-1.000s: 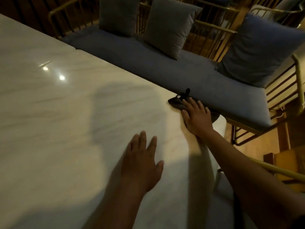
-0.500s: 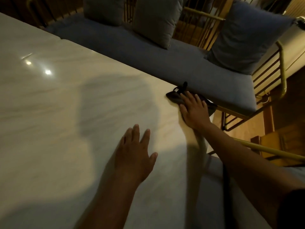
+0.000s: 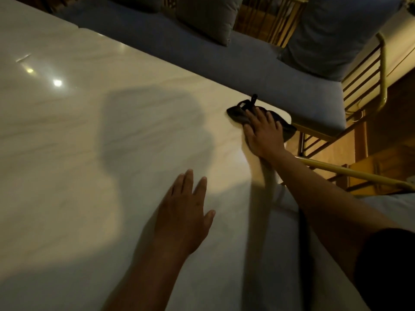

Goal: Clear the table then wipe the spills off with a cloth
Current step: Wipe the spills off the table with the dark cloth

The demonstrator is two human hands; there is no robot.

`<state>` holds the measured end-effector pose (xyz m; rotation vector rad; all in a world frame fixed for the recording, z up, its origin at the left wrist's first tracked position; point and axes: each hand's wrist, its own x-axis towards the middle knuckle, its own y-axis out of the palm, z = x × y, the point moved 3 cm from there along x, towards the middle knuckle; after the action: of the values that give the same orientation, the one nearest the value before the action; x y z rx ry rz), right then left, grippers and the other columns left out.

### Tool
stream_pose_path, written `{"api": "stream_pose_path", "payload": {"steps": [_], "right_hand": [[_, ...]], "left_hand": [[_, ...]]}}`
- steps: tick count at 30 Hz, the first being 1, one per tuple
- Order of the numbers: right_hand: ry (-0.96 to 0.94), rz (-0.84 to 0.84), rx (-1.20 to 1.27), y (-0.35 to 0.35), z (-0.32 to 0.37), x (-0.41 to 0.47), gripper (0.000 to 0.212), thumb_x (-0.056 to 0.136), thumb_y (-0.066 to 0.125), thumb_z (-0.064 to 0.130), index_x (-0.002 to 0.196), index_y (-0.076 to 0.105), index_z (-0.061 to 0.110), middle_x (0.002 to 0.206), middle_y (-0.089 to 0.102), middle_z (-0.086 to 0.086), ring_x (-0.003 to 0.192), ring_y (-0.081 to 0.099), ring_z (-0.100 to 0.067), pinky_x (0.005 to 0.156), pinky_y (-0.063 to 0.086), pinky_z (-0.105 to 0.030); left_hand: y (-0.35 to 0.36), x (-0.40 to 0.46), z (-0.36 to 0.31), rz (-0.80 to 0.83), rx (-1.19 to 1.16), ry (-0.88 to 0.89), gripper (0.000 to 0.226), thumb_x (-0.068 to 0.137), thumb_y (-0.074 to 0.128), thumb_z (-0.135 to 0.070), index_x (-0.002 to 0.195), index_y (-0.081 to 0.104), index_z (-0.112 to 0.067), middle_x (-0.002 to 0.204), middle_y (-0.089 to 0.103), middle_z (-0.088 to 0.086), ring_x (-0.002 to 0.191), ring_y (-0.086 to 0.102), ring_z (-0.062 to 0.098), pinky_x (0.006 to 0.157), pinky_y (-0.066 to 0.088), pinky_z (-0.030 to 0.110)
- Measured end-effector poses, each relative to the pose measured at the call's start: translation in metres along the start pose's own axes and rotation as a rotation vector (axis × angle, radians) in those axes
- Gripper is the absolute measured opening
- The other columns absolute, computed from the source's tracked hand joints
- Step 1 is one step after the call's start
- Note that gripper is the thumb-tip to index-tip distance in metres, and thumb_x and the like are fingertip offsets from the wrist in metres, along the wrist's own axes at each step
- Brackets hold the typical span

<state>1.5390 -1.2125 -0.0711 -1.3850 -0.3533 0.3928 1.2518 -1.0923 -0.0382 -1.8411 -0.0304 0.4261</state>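
Two hands down, cloth at the table's corner

Your right hand [image 3: 263, 133] lies flat on the dark cloth [image 3: 240, 114], fingers straight and slightly fanned, pressing it against the white marble table [image 3: 89, 131] rather than pinching it. That cloth sits at the table's far right corner, and part of it hangs past the right edge beside your hand. A small loop or tab of it sticks up near the fingertips. Your left hand [image 3: 183, 217] rests palm down on the bare tabletop nearer to you, fingers straight, thumb out to the side, holding nothing. It is well apart from the cloth. Beyond the table's far edge runs a blue-grey cushioned bench [image 3: 258, 63] with grey pillows [image 3: 208, 16] and a brass-coloured frame [image 3: 381, 70].
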Motion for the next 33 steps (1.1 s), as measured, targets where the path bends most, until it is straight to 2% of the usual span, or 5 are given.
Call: {"api": "stream_pose_path", "payload": {"steps": [9,16,24,27,33], "right_hand": [[-0.528,0.097,0.017,0.016,0.069,-0.212,0.056,0.101,0.024,0.054,0.154,0.026,0.038,0.164,0.019,0.006,0.152,0.012,-0.025,0.118,0.012,-0.05],[-0.064,0.045,0.005,0.01,0.067,-0.131,0.056,0.102,0.022,0.052,0.156,0.019,0.037,0.165,0.016,0.0,0.151,0.013,-0.031,0.12,0.012,-0.055],[-0.492,0.054,0.061,0.026,0.158,-0.382,0.055,0.1,0.028,0.053,0.153,0.028,0.039,0.163,0.022,0.007,0.152,0.013,-0.024,0.118,0.01,-0.048],[-0.54,0.072,0.034,0.019,0.153,-0.381,0.054,0.101,0.029,0.051,0.153,0.031,0.037,0.163,0.025,0.006,0.151,0.017,-0.026,0.117,0.019,-0.051],[-0.084,0.021,0.026,0.018,0.157,-0.281,0.063,0.096,0.017,0.056,0.155,0.026,0.035,0.164,0.021,-0.002,0.15,0.016,-0.033,0.117,0.016,-0.056]], "left_hand": [[0.022,-0.1,0.031,-0.068,-0.064,-0.148,0.074,0.089,0.063,-0.055,0.152,0.046,-0.02,0.158,0.038,0.015,0.143,0.04,0.036,0.11,0.042,0.045],[0.038,-0.191,0.046,-0.052,-0.1,-0.222,0.077,0.098,0.043,-0.061,0.162,0.013,-0.031,0.169,0.004,0.005,0.155,0.01,0.027,0.121,0.024,0.039],[0.058,-0.283,0.059,-0.078,-0.087,-0.197,0.079,0.099,0.04,-0.063,0.161,0.003,-0.032,0.169,-0.004,0.006,0.155,0.004,0.028,0.123,0.017,0.038],[0.063,-0.315,0.065,-0.049,-0.096,-0.201,0.081,0.098,0.041,-0.064,0.161,0.001,-0.033,0.169,-0.007,0.005,0.155,0.001,0.028,0.123,0.016,0.038],[0.067,-0.339,0.076,-0.038,-0.093,-0.199,0.081,0.099,0.04,-0.064,0.162,-0.002,-0.033,0.17,-0.01,0.005,0.156,-0.003,0.028,0.124,0.014,0.04]]}}
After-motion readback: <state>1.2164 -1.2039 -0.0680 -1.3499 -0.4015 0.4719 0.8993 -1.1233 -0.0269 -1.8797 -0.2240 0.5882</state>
